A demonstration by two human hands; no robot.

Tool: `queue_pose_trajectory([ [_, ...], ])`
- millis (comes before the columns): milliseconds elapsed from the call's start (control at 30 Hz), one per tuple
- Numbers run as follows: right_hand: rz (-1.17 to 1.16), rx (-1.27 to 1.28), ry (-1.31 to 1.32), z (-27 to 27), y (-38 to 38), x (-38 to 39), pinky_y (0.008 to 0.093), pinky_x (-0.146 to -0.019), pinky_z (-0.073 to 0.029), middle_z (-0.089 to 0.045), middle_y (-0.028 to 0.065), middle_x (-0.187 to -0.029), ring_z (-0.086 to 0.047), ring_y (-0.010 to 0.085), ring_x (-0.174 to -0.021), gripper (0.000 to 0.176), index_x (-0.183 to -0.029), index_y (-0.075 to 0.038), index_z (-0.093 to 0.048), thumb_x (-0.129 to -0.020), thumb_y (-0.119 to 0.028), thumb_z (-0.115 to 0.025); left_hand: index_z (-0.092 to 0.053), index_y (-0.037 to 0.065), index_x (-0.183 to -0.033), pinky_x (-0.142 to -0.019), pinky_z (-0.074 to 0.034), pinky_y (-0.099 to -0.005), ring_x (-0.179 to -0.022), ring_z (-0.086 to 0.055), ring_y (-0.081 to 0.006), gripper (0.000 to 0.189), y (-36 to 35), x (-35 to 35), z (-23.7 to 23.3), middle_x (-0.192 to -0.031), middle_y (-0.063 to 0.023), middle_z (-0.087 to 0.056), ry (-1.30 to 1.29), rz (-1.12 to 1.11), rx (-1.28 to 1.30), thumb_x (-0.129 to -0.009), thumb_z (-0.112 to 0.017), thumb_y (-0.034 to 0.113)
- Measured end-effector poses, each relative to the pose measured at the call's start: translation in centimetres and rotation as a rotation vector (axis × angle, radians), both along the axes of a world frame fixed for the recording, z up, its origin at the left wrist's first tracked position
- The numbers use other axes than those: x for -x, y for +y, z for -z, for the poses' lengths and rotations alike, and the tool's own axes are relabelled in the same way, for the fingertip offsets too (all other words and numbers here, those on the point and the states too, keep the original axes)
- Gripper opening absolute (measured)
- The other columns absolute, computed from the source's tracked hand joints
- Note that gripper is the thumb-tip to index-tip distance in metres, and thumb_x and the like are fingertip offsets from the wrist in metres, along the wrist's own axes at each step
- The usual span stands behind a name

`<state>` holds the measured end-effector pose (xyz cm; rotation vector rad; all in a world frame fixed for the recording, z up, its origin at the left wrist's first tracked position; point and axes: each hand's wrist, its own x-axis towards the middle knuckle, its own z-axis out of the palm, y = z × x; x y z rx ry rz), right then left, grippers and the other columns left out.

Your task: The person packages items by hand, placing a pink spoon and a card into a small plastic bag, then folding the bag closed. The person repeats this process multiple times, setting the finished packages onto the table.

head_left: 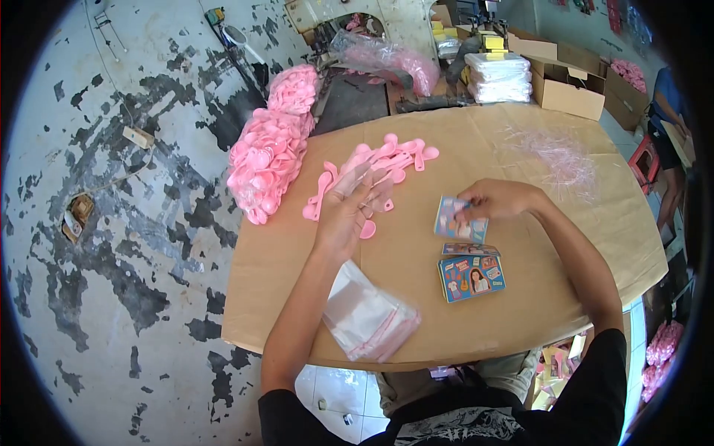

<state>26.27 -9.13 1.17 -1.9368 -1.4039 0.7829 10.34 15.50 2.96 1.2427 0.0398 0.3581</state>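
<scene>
My left hand (346, 219) is raised over the brown table, fingers curled round what looks like a clear plastic bag (381, 195), partly blurred. Just beyond it lies a loose heap of pink plastic spoons (387, 154). A printed blue card (462, 223) is pinched in my right hand (494, 201). Below that hand is a stack of similar picture cards (473, 279), with a small part of it set askew at the top. A pile of flat clear plastic bags (368, 312) rests near the table's front edge, beneath my left forearm.
Big clear bags full of pink spoons (269, 160) stand at the table's left edge. Shredded clear strands (558, 160) lie at the right. Behind are stacked plastic packs (498, 78) and open cardboard boxes (571, 93). Another person (666, 126) is at the far right.
</scene>
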Motion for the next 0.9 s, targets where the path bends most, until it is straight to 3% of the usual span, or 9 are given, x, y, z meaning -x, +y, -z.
queue_pose_trajectory([
  [67,0.118,-0.179,0.158,0.8,0.7,-0.4,0.0247,-0.059,-0.048,-0.063,0.0006,-0.078,-0.062,0.0091,-0.069,0.03,-0.107,-0.006,-0.062,-0.096,-0.033,-0.058,-0.037,-0.005,-0.135,-0.094,-0.053,-0.0359,-0.117,-0.057,-0.0275,0.049,0.4,0.5,0.4,-0.131,-0.0223,-0.051,0.02,-0.017,0.038,-0.096,-0.056,0.015],
  [167,0.349,-0.121,0.218,-2.2,2.2,3.6,0.0218,-0.049,-0.046,-0.061,-0.0012,-0.078,-0.058,0.0058,-0.06,0.027,-0.109,-0.008,-0.062,-0.099,-0.031,-0.051,-0.042,-0.005,-0.132,-0.093,-0.053,-0.0355,-0.112,-0.06,-0.026,0.049,0.1,0.7,0.2,-0.126,-0.019,-0.055,-0.042,-0.072,0.014,-0.094,-0.06,0.021],
  [367,0.272,-0.421,0.285,-2.4,5.8,6.5,0.0205,-0.048,-0.043,-0.061,-0.001,-0.077,-0.056,0.0055,-0.056,0.027,-0.112,-0.007,-0.06,-0.099,-0.029,-0.053,-0.047,-0.003,-0.13,-0.094,-0.052,-0.0334,-0.106,-0.062,-0.0213,0.046,-0.7,1.2,0.3,-0.114,-0.0113,-0.059,-0.061,-0.04,0.073,-0.095,-0.059,0.024],
  [467,0.285,-0.421,0.255,-3.3,6.9,7.3,0.0215,-0.051,-0.043,-0.06,-0.0007,-0.076,-0.056,0.006,-0.056,0.025,-0.109,-0.006,-0.061,-0.098,-0.027,-0.054,-0.05,0.0,-0.128,-0.084,-0.053,-0.0288,-0.102,-0.063,-0.0164,0.04,-0.5,1.1,0.5,-0.112,-0.0077,-0.061,-0.142,-0.009,0.072,-0.097,-0.056,0.025],
  [500,0.288,-0.417,0.245,-3.6,7.2,7.4,0.0218,-0.052,-0.043,-0.06,-0.0006,-0.075,-0.056,0.0061,-0.057,0.024,-0.108,-0.006,-0.062,-0.098,-0.026,-0.054,-0.052,0.003,-0.126,-0.071,-0.048,-0.0246,-0.093,-0.063,-0.0111,0.035,-1.1,1.3,-0.2,-0.108,-0.0038,-0.063,-0.156,-0.04,0.112,-0.098,-0.054,0.025],
  [600,0.122,-0.208,0.017,-4.9,7.7,5.9,0.0221,-0.051,-0.042,-0.06,0.0002,-0.073,-0.056,0.0062,-0.058,0.022,-0.102,-0.005,-0.065,-0.096,-0.024,-0.056,-0.053,0.005,-0.124,-0.063,-0.045,-0.0222,-0.087,-0.061,-0.0075,0.033,-0.2,1.6,-0.3,-0.109,-0.0027,-0.064,-0.17,0.001,0.03,-0.098,-0.055,0.025],
  [700,0.092,-0.205,-0.055,-5.9,9.0,5.1,0.0226,-0.053,-0.044,-0.06,0.0011,-0.07,-0.056,0.0068,-0.058,0.022,-0.095,-0.003,-0.066,-0.095,-0.023,-0.057,-0.056,0.006,-0.122,-0.07,-0.052,-0.0265,-0.096,-0.062,-0.0107,0.031,-0.1,1.3,0.2,-0.112,-0.0058,-0.064,-0.118,-0.022,-0.025,-0.099,-0.053,0.025],
  [800,0.11,-0.349,0.147,-5.0,10.9,4.8,0.023,-0.055,-0.048,-0.061,0.0025,-0.069,-0.057,0.008,-0.058,0.023,-0.092,0.0,-0.065,-0.094,-0.023,-0.058,-0.055,0.006,-0.123,-0.059,-0.048,-0.0236,-0.085,-0.063,-0.0091,0.032,0.1,1.4,-0.2,-0.108,-0.0047,-0.065,-0.152,-0.003,0.017,-0.097,-0.056,0.025],
  [900,0.053,-0.411,0.21,-4.5,12.5,4.6,0.0228,-0.053,-0.049,-0.061,0.0037,-0.068,-0.059,0.0085,-0.058,0.025,-0.092,0.002,-0.065,-0.094,-0.022,-0.059,-0.051,0.007,-0.126,-0.05,-0.041,-0.019,-0.071,-0.063,-0.0078,0.037,0.5,1.5,-0.8,-0.106,-0.0035,-0.065,-0.126,-0.055,-0.189,-0.096,-0.058,0.027],
])
